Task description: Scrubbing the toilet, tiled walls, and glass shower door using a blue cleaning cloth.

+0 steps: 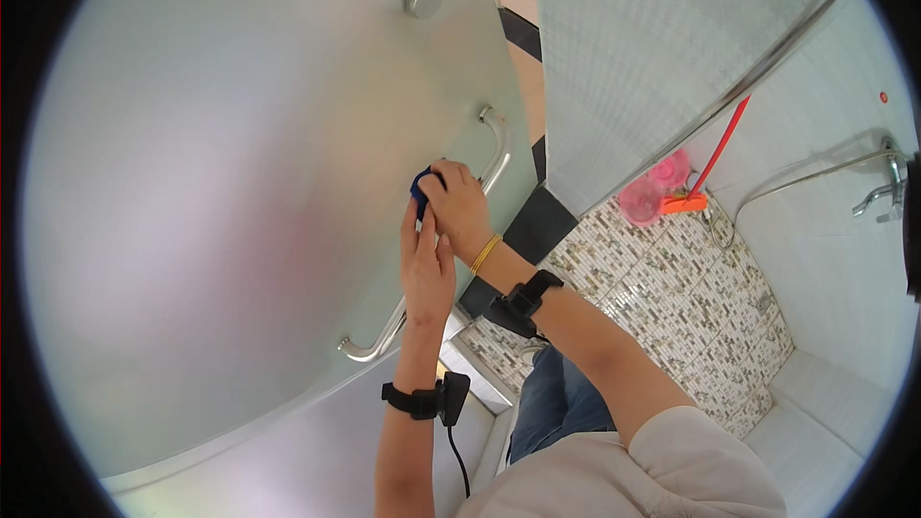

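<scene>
Both of my hands meet at a dark blue cloth (419, 191) in front of a frosted glass door (288, 122). My right hand (457, 203), with yellow bangles at the wrist, has its fingers curled over the cloth. My left hand (427, 262) comes up from below, its fingertips touching the cloth's lower edge. Just right of the hands runs a curved metal door handle (498, 147); its middle is hidden behind them. Each forearm wears a black strap with a small device.
A round metal knob (423, 1) sits higher on the glass. At the right, pink plastic basins (642, 201) and an orange broom head (683, 203) with a red stick rest on the patterned tile floor (669, 302). A wall tap (888, 183) with a shower hose is at the far right.
</scene>
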`<state>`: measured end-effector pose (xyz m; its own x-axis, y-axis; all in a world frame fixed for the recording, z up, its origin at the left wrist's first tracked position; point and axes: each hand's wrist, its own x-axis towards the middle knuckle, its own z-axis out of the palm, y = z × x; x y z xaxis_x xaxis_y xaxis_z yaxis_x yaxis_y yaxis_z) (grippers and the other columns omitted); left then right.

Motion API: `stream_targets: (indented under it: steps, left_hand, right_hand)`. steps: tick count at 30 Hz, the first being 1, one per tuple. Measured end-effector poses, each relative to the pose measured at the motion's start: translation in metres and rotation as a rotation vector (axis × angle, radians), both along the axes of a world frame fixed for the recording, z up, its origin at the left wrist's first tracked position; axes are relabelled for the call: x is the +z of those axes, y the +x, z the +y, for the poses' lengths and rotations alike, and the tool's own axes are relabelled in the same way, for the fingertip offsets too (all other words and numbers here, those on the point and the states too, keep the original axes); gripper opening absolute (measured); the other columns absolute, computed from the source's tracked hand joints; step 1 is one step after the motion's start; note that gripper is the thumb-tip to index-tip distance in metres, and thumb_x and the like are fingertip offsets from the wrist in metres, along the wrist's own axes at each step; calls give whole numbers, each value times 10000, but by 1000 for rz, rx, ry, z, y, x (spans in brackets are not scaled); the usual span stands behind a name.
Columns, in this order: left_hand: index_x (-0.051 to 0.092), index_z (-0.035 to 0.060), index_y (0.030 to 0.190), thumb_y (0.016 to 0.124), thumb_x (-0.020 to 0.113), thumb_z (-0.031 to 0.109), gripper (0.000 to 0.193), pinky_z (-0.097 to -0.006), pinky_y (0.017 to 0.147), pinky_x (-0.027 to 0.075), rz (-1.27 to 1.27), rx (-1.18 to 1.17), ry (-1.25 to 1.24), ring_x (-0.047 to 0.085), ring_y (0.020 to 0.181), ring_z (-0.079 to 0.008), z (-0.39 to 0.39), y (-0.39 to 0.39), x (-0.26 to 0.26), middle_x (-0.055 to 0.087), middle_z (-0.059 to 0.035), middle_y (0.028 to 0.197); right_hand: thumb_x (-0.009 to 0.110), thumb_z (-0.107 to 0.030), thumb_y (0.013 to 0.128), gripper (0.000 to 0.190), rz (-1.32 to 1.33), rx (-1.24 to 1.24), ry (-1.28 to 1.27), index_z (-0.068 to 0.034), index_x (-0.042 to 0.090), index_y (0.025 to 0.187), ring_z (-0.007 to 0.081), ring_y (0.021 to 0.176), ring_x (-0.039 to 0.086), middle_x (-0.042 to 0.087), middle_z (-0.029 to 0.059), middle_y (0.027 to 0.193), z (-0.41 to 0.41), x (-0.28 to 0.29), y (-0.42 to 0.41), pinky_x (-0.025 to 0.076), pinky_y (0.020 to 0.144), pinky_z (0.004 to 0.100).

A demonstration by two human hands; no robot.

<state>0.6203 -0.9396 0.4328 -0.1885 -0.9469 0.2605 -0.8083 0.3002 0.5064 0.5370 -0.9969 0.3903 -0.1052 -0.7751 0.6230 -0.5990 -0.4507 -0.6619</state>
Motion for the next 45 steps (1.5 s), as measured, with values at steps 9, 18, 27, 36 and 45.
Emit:
stream_targets:
  steps: [9,18,27,36,45]
  left_hand:
    - [419,-37,1235,847,398,29,393,-384,932,373,101,27,-77,408,1148,-350,-31,-28,-20,356,-209,1281]
    - [402,-44,1225,856,390,50,381,-397,945,348,77,6,-173,377,1164,-369,-31,-25,-36,350,-221,1281]
    - [336,-27,1238,803,461,31,457,-431,827,418,-21,150,-232,514,972,-387,-26,-22,-56,446,-223,1177]
    - [348,20,1285,723,613,151,635,-376,658,406,-275,201,-259,541,740,-244,-26,-24,-73,570,-84,845]
    - [511,64,1133,700,584,66,439,-365,801,408,-228,-110,-683,529,981,-228,-52,-75,-89,541,-76,1056]
  right_hand:
    - [574,-58,671,254,-13,10,-38,-53,483,907,321,901,492,479,128,1018,-26,-8,-23,444,769,364]
    - [589,-21,655,274,10,-27,-55,-50,485,907,332,920,493,479,136,1038,-31,-18,-20,450,767,372]
    - [619,46,603,361,-70,-41,-81,-78,485,914,332,950,483,474,118,1043,-29,-24,-17,447,770,380]
    - [522,82,631,389,-383,-109,-305,-71,484,988,353,1022,444,423,182,1096,-23,-35,-55,356,908,393]
    - [460,105,696,473,-249,-48,-217,-57,488,1139,368,1134,373,359,193,1221,-65,-94,-109,316,964,402]
